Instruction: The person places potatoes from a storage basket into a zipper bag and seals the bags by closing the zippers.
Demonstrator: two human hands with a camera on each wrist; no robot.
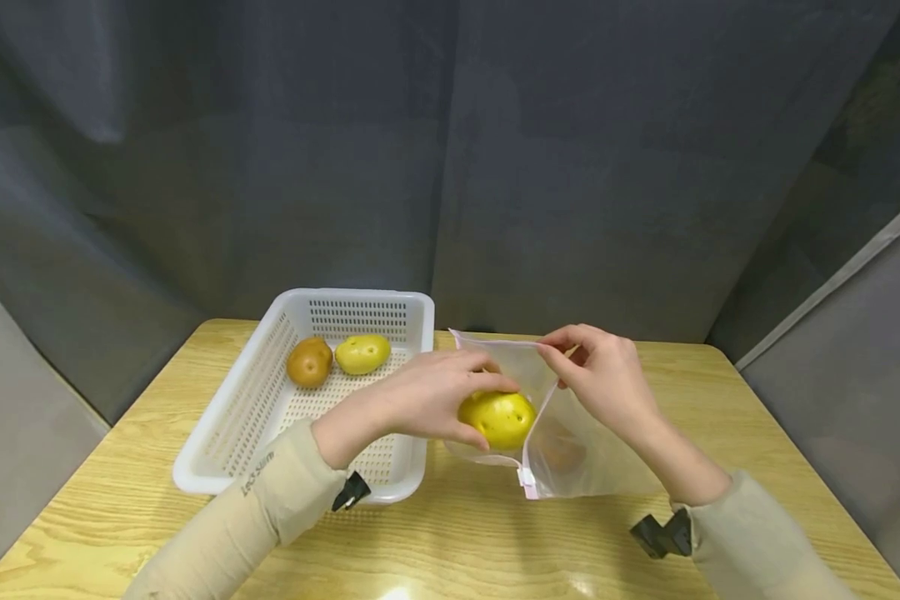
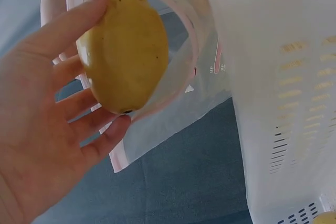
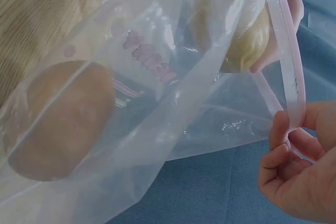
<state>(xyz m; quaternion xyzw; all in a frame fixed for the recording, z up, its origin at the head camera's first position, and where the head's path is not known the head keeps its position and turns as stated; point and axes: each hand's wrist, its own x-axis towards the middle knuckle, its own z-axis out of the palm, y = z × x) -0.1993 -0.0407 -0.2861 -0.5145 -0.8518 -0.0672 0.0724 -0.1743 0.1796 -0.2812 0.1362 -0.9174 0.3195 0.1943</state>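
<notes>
The left hand (image 1: 446, 396) grips one yellow potato (image 1: 504, 421), long axis left-to-right — right hand (image 1: 600, 367) pinches one bag (image 1: 600, 471). One brown potato (image 1: 558, 447) bagged; two others (image 1: 310, 362) in basket (image 1: 423, 325).

In the head view, right of centre low down, the zip bag (image 1: 607, 467)'s cloudy plastic blurs the brownish potato (image 1: 558, 448) inside, the left sleeve (image 1: 232, 525) and right sleeve (image 1: 765, 542) run off the bottom edge, and the left one's lettering (image 1: 258, 473) is too small to read surely.

The basket (image 1: 232, 398) stands left of the bag (image 1: 607, 454).
</notes>
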